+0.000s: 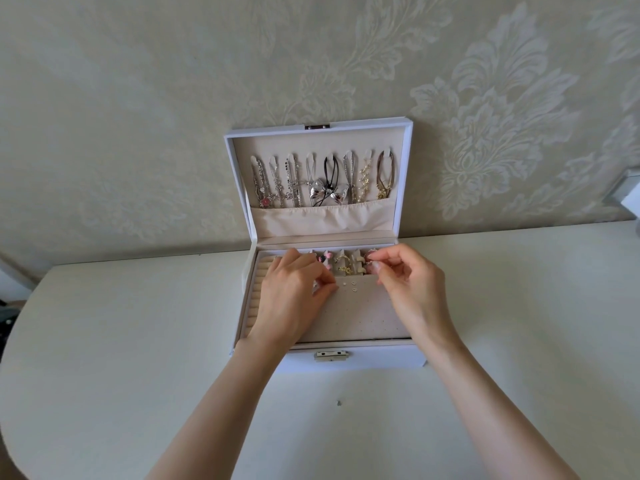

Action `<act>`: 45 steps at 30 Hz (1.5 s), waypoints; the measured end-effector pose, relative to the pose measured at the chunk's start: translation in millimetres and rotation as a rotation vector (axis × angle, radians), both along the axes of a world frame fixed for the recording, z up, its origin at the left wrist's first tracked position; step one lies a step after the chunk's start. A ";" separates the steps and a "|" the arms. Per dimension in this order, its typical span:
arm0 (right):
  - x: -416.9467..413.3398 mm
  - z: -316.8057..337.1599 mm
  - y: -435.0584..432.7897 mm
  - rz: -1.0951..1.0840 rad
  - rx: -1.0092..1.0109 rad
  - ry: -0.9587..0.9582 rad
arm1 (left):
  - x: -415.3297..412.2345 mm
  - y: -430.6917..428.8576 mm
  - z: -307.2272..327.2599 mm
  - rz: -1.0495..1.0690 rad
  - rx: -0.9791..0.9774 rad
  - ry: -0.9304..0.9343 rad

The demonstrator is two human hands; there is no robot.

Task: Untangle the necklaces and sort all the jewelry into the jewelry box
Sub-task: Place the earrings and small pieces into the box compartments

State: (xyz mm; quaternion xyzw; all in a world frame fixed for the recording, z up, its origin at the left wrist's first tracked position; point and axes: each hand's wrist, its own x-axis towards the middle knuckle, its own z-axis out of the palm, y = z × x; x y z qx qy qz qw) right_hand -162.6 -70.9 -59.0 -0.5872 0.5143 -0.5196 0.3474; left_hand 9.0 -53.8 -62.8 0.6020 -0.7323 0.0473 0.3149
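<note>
On a white tabletop (pixel 138 341), against a wall of pale damask wallpaper (pixel 138 98), stands an open white jewelry box (pixel 381 358) with a metal clasp (pixel 330 356) on its front wall. Its lid (pixel 401 168) stands upright. Inside the lid, a row of necklaces (pixel 322 181) hangs from hooks, silver, black-corded and gold, with their lower ends tucked into a cream fabric pocket (pixel 322 220).

The cream-lined tray has ring rolls (pixel 254 296) down its left side and a perforated earring panel (pixel 356 313) in the middle. A few tiny stud earrings (pixel 353 285) sit near the panel's top edge. Behind it, small earring holders (pixel 346 266) carry pink and gold pieces.

Both of the person's bare arms reach in from below. The left hand (pixel 294 292) lies over the left part of the tray, fingers curled, thumb and forefinger pressed together at the panel's upper left corner. The right hand (pixel 415 285) hovers at the panel's upper right corner, fingertips drawn into a pinch. What either pinch holds is too small to tell.

One small grey piece (pixel 338 403) lies alone on the tabletop in front of the box, between the forearms.
</note>
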 end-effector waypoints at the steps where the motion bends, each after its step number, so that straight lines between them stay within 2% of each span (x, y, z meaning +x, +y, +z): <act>1: 0.0 -0.2 -0.2 -0.002 -0.001 0.000 | 0.5 0.1 -0.4 -0.004 -0.004 -0.006; 11: 0.4 -2.6 -0.4 -0.003 -0.023 0.010 | 6.6 19.2 -5.8 -0.125 -0.059 -0.189; 14: 1.1 0.7 4.8 0.008 -0.066 0.084 | 7.7 32.6 -2.7 -0.129 -0.041 -0.243; 20: -14.6 -8.4 63.2 0.017 -0.319 0.272 | 10.7 68.0 -6.2 -0.131 -0.197 -0.026; 24: -24.0 -28.2 97.4 0.073 -0.304 0.281 | 2.7 103.3 -17.3 -0.147 -0.279 0.071; 27: -25.1 -46.8 108.5 0.120 -0.206 0.283 | -3.0 123.3 -29.4 -0.187 -0.185 0.157; 31: -19.5 -60.7 108.1 0.217 -0.027 0.408 | -4.5 128.6 -49.2 -0.182 0.098 0.171; 34: -15.5 -60.0 107.4 0.263 -0.007 0.434 | -4.2 125.7 -57.5 -0.148 0.243 0.187; 40: -16.0 -61.1 107.5 0.226 -0.001 0.371 | -10.1 114.9 -54.9 -0.146 0.231 0.194; 45: -15.4 -60.3 109.0 0.248 0.015 0.393 | -11.2 115.0 -55.1 -0.166 0.219 0.210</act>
